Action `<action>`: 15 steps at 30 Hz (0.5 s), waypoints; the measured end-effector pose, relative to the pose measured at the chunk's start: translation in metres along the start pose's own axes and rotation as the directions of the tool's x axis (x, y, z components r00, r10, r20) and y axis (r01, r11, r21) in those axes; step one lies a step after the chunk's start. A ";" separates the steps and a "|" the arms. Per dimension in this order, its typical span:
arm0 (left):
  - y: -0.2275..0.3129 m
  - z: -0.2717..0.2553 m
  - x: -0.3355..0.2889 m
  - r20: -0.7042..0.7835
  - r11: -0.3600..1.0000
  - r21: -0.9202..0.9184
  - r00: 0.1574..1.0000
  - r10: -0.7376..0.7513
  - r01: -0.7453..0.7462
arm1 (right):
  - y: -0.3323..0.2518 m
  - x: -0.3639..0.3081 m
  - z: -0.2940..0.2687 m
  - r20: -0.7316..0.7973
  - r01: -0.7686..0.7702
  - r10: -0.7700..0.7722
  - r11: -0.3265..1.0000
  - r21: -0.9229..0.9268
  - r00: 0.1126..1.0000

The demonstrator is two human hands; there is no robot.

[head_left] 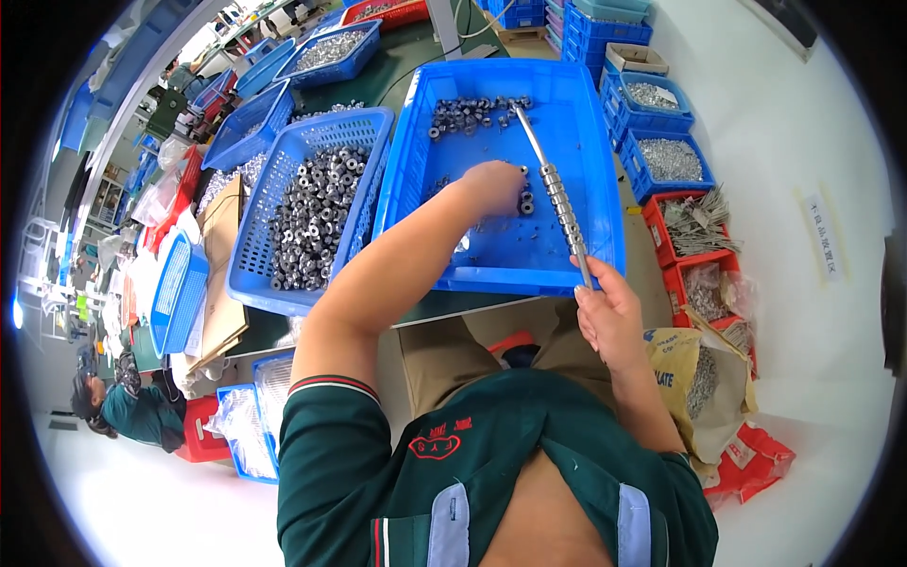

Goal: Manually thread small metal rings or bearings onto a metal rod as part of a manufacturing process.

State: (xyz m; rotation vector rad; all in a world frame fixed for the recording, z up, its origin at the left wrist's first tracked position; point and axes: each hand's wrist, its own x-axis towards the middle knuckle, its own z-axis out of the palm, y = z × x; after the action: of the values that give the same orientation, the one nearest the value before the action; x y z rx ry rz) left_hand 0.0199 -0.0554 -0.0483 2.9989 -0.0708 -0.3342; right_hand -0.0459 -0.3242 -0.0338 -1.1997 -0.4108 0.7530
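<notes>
My right hand [609, 307] is closed around the lower end of a slim metal rod [531, 137]. The rod slants up and to the left over a blue plastic tray [597, 123]. Several shiny metal rings [559, 203] sit threaded in a row along its middle and lower part. My left hand [496, 189] is low inside the tray, back upward, with its fingers turned down and mostly hidden. Right beside its fingertips lie a few small ring-shaped metal parts [526, 200]. A larger group of dark and silver metal parts [468, 115] is scattered at the tray's far end.
Left of the tray stands a blue perforated basket [248, 248] full of metal rings. Brown cardboard [219, 274] leans beside it. Blue crates [669, 161] and red bins [694, 227] of parts line the right wall. A person [142, 406] is at the far left.
</notes>
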 end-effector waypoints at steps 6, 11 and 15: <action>-0.028 -0.042 -0.011 0.066 0.788 -0.592 0.985 -0.159 0.167 | 0.000 -0.001 -0.002 0.004 -0.007 0.007 1.000 -0.004 1.000; -0.030 -0.049 -0.016 -0.046 -0.310 -0.943 0.969 -0.244 -0.122 | 0.001 -0.004 -0.002 -0.001 -0.045 0.045 0.999 0.004 0.999; -0.029 -0.052 -0.019 -0.115 -0.467 -0.856 0.963 -0.242 -0.220 | 0.000 -0.005 -0.001 0.014 -0.018 0.019 0.999 -0.038 1.000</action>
State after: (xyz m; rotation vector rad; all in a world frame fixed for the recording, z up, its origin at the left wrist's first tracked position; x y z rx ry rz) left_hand 0.0137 -0.0198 0.0028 0.9509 0.2135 0.1207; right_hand -0.0484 -0.3283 -0.0339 -1.2361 -0.4281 0.7730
